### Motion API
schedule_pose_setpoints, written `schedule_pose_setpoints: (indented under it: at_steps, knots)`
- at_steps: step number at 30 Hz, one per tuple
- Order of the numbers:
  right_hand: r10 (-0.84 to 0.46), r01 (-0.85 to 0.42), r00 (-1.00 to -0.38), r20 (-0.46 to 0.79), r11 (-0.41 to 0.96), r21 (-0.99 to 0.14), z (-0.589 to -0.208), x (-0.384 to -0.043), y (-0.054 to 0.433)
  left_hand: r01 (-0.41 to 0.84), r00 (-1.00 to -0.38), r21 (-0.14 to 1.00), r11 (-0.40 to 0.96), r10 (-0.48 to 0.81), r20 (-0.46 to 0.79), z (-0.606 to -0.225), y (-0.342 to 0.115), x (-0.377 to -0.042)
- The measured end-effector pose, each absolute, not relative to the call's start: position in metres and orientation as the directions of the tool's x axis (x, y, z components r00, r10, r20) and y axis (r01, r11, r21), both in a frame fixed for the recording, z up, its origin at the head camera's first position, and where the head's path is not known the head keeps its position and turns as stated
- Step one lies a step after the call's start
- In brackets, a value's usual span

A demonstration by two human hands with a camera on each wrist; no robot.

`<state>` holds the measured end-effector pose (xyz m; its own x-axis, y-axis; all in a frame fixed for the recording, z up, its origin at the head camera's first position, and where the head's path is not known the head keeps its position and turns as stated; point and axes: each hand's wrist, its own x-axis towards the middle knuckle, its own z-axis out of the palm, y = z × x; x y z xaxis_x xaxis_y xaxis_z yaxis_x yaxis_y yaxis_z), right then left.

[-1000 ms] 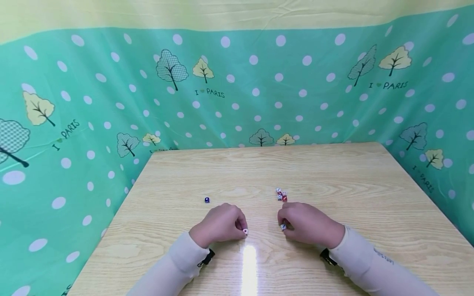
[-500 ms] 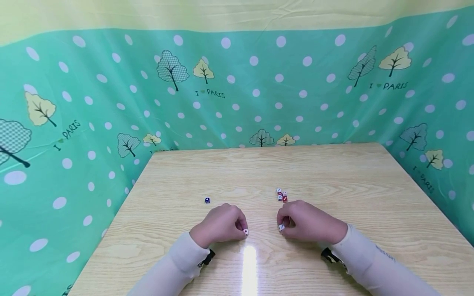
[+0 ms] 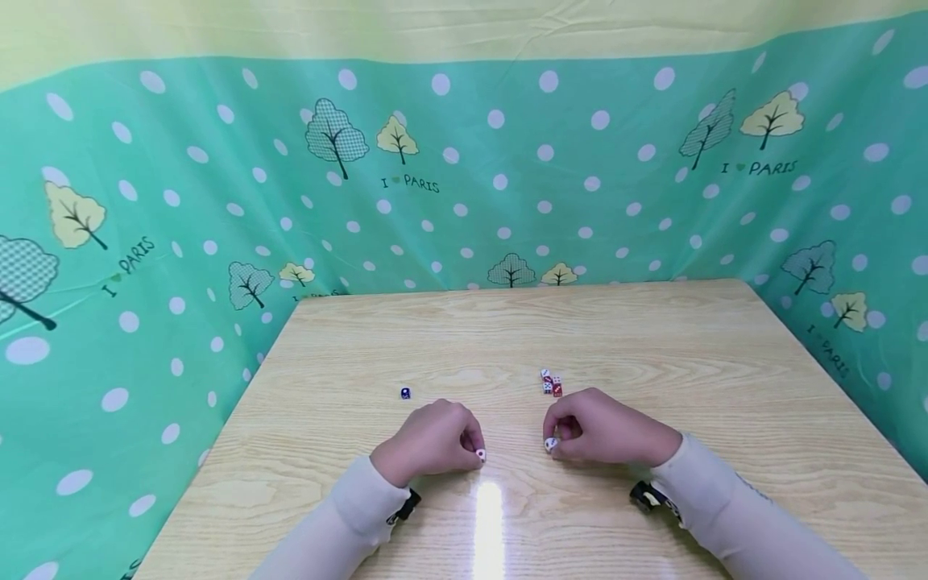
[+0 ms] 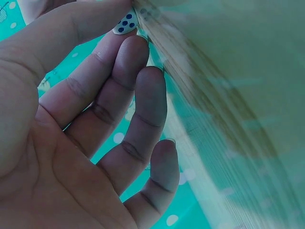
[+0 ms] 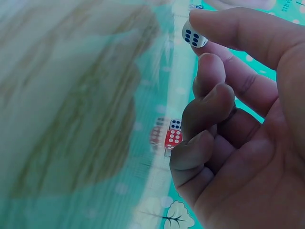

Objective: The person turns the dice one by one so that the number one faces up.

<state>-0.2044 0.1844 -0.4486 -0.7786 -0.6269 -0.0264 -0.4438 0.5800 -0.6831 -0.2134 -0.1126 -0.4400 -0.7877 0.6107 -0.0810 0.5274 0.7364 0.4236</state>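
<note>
White cubic die (image 4: 126, 24) pinched in left hand (image 3: 433, 439); similar die (image 5: 192, 37) (round-cornered) pinched in right hand (image 3: 607, 428).

- Pale wood-grain counter (image 3: 464, 338)
- Blue die (image 3: 405, 393), beyond and left of the left fingers (image 3: 474, 432)
- Red and white dice (image 3: 557, 388), clustered beyond the right fingers (image 3: 553, 416)

Dice cluster (image 3: 552, 383) on table (image 3: 464, 338). Lone die (image 3: 405, 393) well left of cluster. Right hand (image 3: 607, 427) in front of cluster, slightly right; right die (image 3: 551, 445) in its fingertips. Left hand (image 3: 431, 439) in front and left of cluster; left die (image 3: 481, 456) in its fingertips. Curtain (image 3: 500, 161) behind cluster.
</note>
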Motion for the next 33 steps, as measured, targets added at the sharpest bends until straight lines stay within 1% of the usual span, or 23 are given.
schedule_pose_setpoints:
  at_steps: [17,21,28,31,33]
  knots:
    - [-0.59,-0.465,-0.806,-0.047,0.679,-0.568,-0.449,-0.203,0.183,0.533,-0.784,0.429,0.729,0.617,-0.073,-0.44,-0.113,-0.213]
    - [-0.594,-0.513,-0.805,-0.008,0.702,-0.494,-0.445,-0.199,0.179,0.536,-0.782,0.43,0.726,0.619,-0.071,-0.439,-0.113,-0.213]
    - [-0.626,-0.62,-0.775,0.087,0.727,-0.293,-0.438,-0.189,0.17,0.537,-0.781,0.427,0.727,0.62,-0.073,-0.438,-0.112,-0.212]
    - [-0.643,-0.647,-0.758,0.109,0.721,-0.247,-0.44,-0.188,0.168,0.536,-0.782,0.427,0.728,0.619,-0.076,-0.437,-0.112,-0.212]
    - [-0.65,-0.657,-0.751,0.115,0.716,-0.238,-0.442,-0.188,0.168,0.534,-0.781,0.428,0.729,0.619,-0.079,-0.438,-0.112,-0.212]
